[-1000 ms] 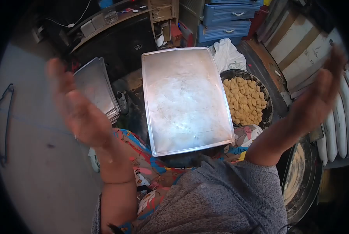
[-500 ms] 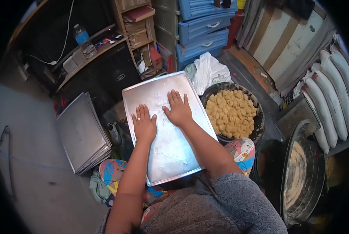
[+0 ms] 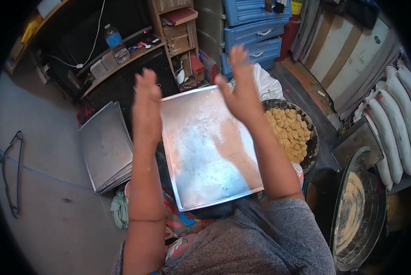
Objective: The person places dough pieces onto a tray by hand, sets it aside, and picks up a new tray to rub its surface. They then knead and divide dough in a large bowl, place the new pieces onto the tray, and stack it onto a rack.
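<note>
A shiny metal baking tray (image 3: 201, 160) lies across my lap, its surface scuffed and bare. My left hand (image 3: 147, 103) is raised by the tray's upper left corner, fingers stretched out and a little blurred. Over the tray's upper right corner hovers my right hand (image 3: 242, 87), open, with the thumb apart from the blurred fingers. Neither hand holds anything. A shadow of a hand and arm falls on the tray. To its right, partly behind my right forearm, stands a round black basin (image 3: 312, 153) full of yellowish dough lumps (image 3: 290, 133).
A stack of metal trays (image 3: 107, 146) leans at the left. At the right are a large dark pan (image 3: 352, 220) with floury residue and several white sacks (image 3: 389, 123). A white plastic bag (image 3: 269, 82) lies behind the basin. A hanger (image 3: 15, 174) is on the floor.
Both hands have lifted off the tray's surface and moved up and apart, the left one to the left, the right one to the right. The view has shifted slightly.
</note>
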The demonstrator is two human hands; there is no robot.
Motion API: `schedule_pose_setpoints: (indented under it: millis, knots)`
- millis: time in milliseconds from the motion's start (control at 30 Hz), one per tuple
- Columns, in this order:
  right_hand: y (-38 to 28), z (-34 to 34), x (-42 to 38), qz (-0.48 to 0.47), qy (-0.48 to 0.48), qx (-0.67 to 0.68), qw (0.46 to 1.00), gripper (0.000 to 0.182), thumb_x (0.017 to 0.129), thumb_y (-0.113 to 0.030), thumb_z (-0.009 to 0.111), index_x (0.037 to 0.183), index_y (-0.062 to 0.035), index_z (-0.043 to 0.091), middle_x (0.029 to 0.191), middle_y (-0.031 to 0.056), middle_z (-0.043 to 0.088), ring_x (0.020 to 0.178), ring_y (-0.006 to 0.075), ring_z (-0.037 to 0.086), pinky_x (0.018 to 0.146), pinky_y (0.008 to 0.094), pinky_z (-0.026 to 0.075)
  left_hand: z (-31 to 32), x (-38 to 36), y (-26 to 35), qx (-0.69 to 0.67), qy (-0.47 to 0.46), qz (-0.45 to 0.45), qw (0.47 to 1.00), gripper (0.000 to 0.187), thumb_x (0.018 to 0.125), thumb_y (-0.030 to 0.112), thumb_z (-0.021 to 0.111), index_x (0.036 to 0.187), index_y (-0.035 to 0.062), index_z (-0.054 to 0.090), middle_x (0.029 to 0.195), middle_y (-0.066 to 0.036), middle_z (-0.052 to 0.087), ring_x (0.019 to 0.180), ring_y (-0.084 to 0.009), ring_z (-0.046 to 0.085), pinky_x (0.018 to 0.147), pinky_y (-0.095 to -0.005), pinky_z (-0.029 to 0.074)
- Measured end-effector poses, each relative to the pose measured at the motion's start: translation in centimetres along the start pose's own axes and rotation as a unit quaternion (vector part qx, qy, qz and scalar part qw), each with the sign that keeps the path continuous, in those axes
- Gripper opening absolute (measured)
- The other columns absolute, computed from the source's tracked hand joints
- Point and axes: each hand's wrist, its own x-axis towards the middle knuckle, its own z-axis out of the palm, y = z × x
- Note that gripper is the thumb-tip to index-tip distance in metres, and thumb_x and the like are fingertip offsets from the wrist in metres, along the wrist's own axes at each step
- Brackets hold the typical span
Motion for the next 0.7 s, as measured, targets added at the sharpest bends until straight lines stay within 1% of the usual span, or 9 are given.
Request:
schedule_pose_setpoints:
  millis: [100, 200, 233, 267, 300, 333, 367, 567, 700]
  knots:
    - [-4.6, -5.3, 3.2, -0.075, 0.107, 0.000, 0.991, 0.067, 0.091, -0.025, 0.051, 0.145, 0.0014, 0.021, 0.147, 0.0277, 0.023, 0.139, 0.0424, 0.016, 0.112, 0.0531, 0.009, -3.6, 1.5, 5.2, -0.114, 0.209, 0.171, 0.956, 0.044, 0.100, 0.026, 0.039, 0.133, -0.0016, 0.046, 0.138, -0.016, 0.046, 0.137, -0.0299, 0.030, 0.113, -0.0378, 0.015]
    - [-5.6, -5.0, 2.7, -0.070, 0.195, -0.054, 0.977, 0.066, 0.090, -0.022, 0.056, 0.145, -0.0016, 0.025, 0.150, 0.0168, 0.027, 0.141, 0.0321, 0.021, 0.114, 0.0462, 0.008, -0.3, 0.8, 3.9, -0.041, 0.128, 0.134, 0.982, 0.041, 0.097, 0.022, 0.046, 0.132, 0.0003, 0.048, 0.138, -0.017, 0.046, 0.136, -0.0303, 0.032, 0.114, -0.0418, 0.013]
    - [-5.2, -3.3, 1.4, -0.019, 0.144, -0.096, 0.985, 0.068, 0.089, -0.022, 0.057, 0.145, -0.0012, 0.024, 0.150, 0.0174, 0.026, 0.141, 0.0324, 0.020, 0.114, 0.0476, 0.008, 2.3, -0.1, 2.0, -0.017, 0.055, 0.081, 0.995, 0.046, 0.096, 0.023, 0.048, 0.134, -0.0012, 0.043, 0.141, -0.020, 0.040, 0.137, -0.0340, 0.028, 0.115, -0.0442, 0.011]
    - [-4.0, -0.9, -0.6, 0.032, 0.091, -0.139, 0.986, 0.071, 0.087, -0.022, 0.058, 0.145, -0.0007, 0.023, 0.150, 0.0181, 0.025, 0.141, 0.0328, 0.019, 0.113, 0.0491, 0.007, 5.7, -1.6, -1.2, 0.167, -0.024, 0.056, 0.984, 0.052, 0.095, 0.027, 0.048, 0.138, -0.0017, 0.038, 0.146, -0.021, 0.032, 0.138, -0.0355, 0.024, 0.114, -0.0464, 0.011]
    - [-0.7, 3.7, -4.4, 0.085, -0.028, -0.164, 0.982, 0.069, 0.090, -0.035, 0.049, 0.143, 0.0032, 0.026, 0.148, 0.0238, 0.026, 0.139, 0.0391, 0.019, 0.111, 0.0540, 0.009, 10.1, -4.7, -4.7, 0.224, -0.127, -0.023, 0.966, 0.059, 0.095, 0.035, 0.045, 0.140, -0.0014, 0.034, 0.148, -0.022, 0.028, 0.139, -0.0355, 0.022, 0.114, -0.0485, 0.012]
    - [4.8, 10.7, -12.5, 0.129, -0.209, -0.207, 0.947, 0.073, 0.091, -0.046, 0.044, 0.142, 0.0030, 0.028, 0.148, 0.0237, 0.026, 0.140, 0.0343, 0.019, 0.113, 0.0530, 0.006, 13.2, -8.5, -7.7, 0.289, -0.198, -0.069, 0.934, 0.063, 0.095, 0.043, 0.040, 0.141, 0.0010, 0.033, 0.148, -0.021, 0.028, 0.139, -0.0342, 0.023, 0.113, -0.0487, 0.013]
    - [5.2, 12.4, -15.4, 0.160, -0.244, -0.220, 0.931, 0.080, 0.090, -0.056, 0.039, 0.142, 0.0033, 0.028, 0.148, 0.0219, 0.027, 0.141, 0.0310, 0.020, 0.113, 0.0521, 0.004, 13.8, -9.6, -8.7, 0.286, -0.209, -0.074, 0.932, 0.063, 0.095, 0.043, 0.040, 0.141, 0.0010, 0.033, 0.148, -0.021, 0.028, 0.139, -0.0342, 0.023, 0.113, -0.0487, 0.013]
    - [5.9, 12.1, -14.2, 0.150, -0.255, -0.199, 0.934, 0.082, 0.089, -0.060, 0.039, 0.143, 0.0016, 0.027, 0.148, 0.0244, 0.026, 0.140, 0.0336, 0.019, 0.113, 0.0518, 0.007, 14.0, -8.4, -9.5, 0.289, -0.158, -0.041, 0.943, 0.064, 0.095, 0.046, 0.038, 0.142, 0.0035, 0.032, 0.148, -0.022, 0.027, 0.139, -0.0328, 0.023, 0.113, -0.0480, 0.013]
    - [4.0, 8.2, -10.7, 0.179, -0.179, -0.030, 0.967, 0.077, 0.091, -0.048, 0.048, 0.143, 0.0025, 0.024, 0.147, 0.0291, 0.022, 0.139, 0.0406, 0.017, 0.112, 0.0525, 0.011, 11.7, -7.7, -7.0, 0.191, -0.144, -0.084, 0.967, 0.061, 0.094, 0.041, 0.043, 0.140, 0.0007, 0.035, 0.148, -0.023, 0.026, 0.139, -0.0356, 0.021, 0.113, -0.0485, 0.013]
